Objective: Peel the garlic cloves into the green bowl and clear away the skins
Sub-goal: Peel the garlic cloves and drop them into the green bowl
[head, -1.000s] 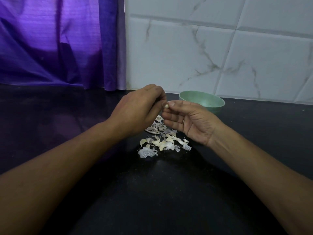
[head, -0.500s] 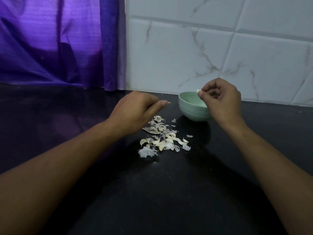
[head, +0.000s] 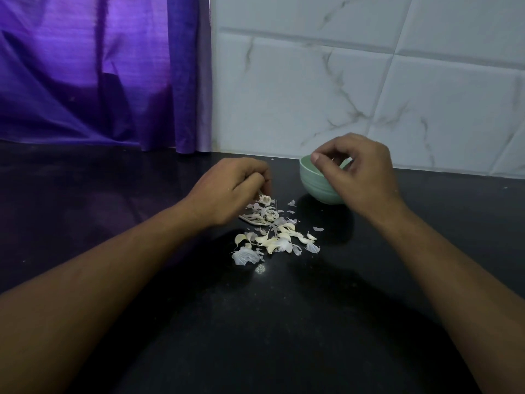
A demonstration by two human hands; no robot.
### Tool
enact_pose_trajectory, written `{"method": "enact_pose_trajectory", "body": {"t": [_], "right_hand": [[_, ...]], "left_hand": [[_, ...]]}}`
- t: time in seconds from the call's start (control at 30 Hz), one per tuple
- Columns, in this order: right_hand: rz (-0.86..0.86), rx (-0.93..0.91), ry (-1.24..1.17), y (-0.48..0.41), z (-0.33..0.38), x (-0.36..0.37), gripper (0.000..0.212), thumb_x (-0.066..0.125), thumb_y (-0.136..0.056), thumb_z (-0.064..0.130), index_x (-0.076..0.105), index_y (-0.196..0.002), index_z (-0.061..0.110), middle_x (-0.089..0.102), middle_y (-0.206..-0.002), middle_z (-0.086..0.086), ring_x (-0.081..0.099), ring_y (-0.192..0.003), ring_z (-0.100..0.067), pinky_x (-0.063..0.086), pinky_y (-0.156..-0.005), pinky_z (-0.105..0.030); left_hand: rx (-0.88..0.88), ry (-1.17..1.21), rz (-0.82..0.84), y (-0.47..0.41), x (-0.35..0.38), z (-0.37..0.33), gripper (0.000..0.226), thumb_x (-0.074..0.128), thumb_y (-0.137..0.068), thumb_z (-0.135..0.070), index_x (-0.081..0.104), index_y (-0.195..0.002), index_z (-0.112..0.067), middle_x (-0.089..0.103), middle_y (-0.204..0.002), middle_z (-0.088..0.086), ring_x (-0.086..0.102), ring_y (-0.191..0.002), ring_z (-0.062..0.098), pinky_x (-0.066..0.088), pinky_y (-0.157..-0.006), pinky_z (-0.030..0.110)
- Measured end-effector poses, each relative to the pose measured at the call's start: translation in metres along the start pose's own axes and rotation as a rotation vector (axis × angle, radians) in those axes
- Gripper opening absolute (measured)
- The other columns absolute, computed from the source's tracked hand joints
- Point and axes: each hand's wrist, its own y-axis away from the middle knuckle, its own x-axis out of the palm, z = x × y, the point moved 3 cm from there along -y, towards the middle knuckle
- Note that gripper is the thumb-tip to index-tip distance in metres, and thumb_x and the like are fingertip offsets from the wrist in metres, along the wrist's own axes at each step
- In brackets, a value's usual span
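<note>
Since clove sat pinched at rim 0.5 s ago, R hand (head: 360, 172) now over green bowl (head: 315, 186), fingers loosely curled, nothing seen in pinch; clove prob. dropped in. L hand (head: 227, 191) lowered onto skins pile (head: 272, 237) on counter (head: 284, 322), curled; grip unclear.

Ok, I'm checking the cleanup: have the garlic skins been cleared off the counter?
No, a scattered pile of garlic skins lies on the black counter, near the green bowl.

green bowl (head: 311, 180) contents hidden behind right hand (head: 360, 169)
</note>
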Motion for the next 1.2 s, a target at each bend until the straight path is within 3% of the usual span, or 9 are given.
{"method": "enact_pose_trajectory", "body": {"t": [0.1,0.2,0.27,0.4,0.57,0.8,1.07,1.2], "right_hand": [[0.337,0.102,-0.204,0.005,0.013,0.013,0.007,0.081,-0.088,0.023,0.079,-0.084,0.019,0.071,-0.069,0.001,0.057,-0.056,-0.010,0.047,-0.057,-0.026],[0.663,0.219,-0.259,0.013,0.013,0.026,0.011,0.083,-0.087,0.020,0.078,-0.087,0.011,0.070,-0.069,-0.008,0.054,-0.049,-0.012,0.046,-0.050,-0.024],[0.771,0.267,-0.252,0.016,0.008,0.029,0.012,0.084,-0.086,0.019,0.077,-0.089,0.010,0.070,-0.068,-0.004,0.055,-0.052,-0.009,0.047,-0.051,-0.024],[0.879,0.346,-0.215,0.022,-0.001,0.032,0.020,0.085,-0.085,0.025,0.077,-0.095,0.009,0.070,-0.069,0.002,0.058,-0.057,-0.010,0.047,-0.055,-0.022],[0.918,0.309,-0.192,0.027,-0.004,0.043,0.006,0.081,-0.089,0.015,0.078,-0.093,0.018,0.069,-0.069,0.000,0.057,-0.058,-0.012,0.047,-0.054,-0.022],[0.905,0.304,-0.189,0.028,-0.002,0.044,0.009,0.080,-0.089,0.011,0.072,-0.092,0.007,0.066,-0.069,0.002,0.052,-0.051,0.000,0.038,-0.046,-0.012],[0.865,0.338,-0.198,0.025,-0.003,0.041,0.007,0.073,-0.095,0.010,0.071,-0.099,0.016,0.066,-0.066,0.008,0.062,-0.058,-0.005,0.047,-0.045,-0.022],[0.843,0.337,-0.163,0.022,-0.005,0.035,0.007,0.071,-0.096,0.010,0.073,-0.101,0.015,0.068,-0.067,0.009,0.061,-0.059,-0.005,0.047,-0.046,-0.023]], "left_hand": [[-0.031,-0.024,0.008,0.000,0.000,0.000,0.026,0.048,-0.085,-0.032,0.073,-0.085,-0.026,0.074,-0.079,-0.003,0.071,-0.076,0.016,0.059,-0.072,0.046],[-0.020,-0.054,0.015,0.000,0.002,0.000,0.015,0.062,-0.079,-0.035,0.074,-0.084,-0.028,0.075,-0.082,-0.009,0.071,-0.076,0.010,0.060,-0.070,0.043],[-0.002,-0.078,0.021,0.000,0.004,0.000,0.009,0.071,-0.078,-0.037,0.073,-0.082,-0.030,0.074,-0.081,-0.011,0.070,-0.075,0.009,0.060,-0.068,0.043],[0.021,-0.093,-0.007,0.000,0.005,0.002,0.025,0.082,-0.083,-0.049,0.069,-0.075,-0.028,0.070,-0.071,-0.012,0.066,-0.068,0.005,0.058,-0.064,0.040],[0.027,-0.122,-0.005,-0.001,0.007,0.005,0.026,0.079,-0.086,-0.047,0.069,-0.075,-0.027,0.069,-0.070,-0.012,0.065,-0.065,0.004,0.056,-0.063,0.038],[0.021,-0.133,0.030,-0.001,0.009,0.007,0.018,0.076,-0.089,-0.047,0.072,-0.086,-0.030,0.070,-0.076,-0.017,0.065,-0.066,0.001,0.058,-0.066,0.039],[0.014,-0.118,0.059,-0.001,0.011,0.009,0.015,0.077,-0.090,-0.044,0.072,-0.085,-0.030,0.066,-0.071,-0.024,0.063,-0.062,0.003,0.055,-0.062,0.034],[0.016,-0.125,0.069,-0.001,0.011,0.007,0.015,0.076,-0.091,-0.044,0.073,-0.086,-0.029,0.069,-0.072,-0.018,0.064,-0.063,0.002,0.056,-0.063,0.036]]}}
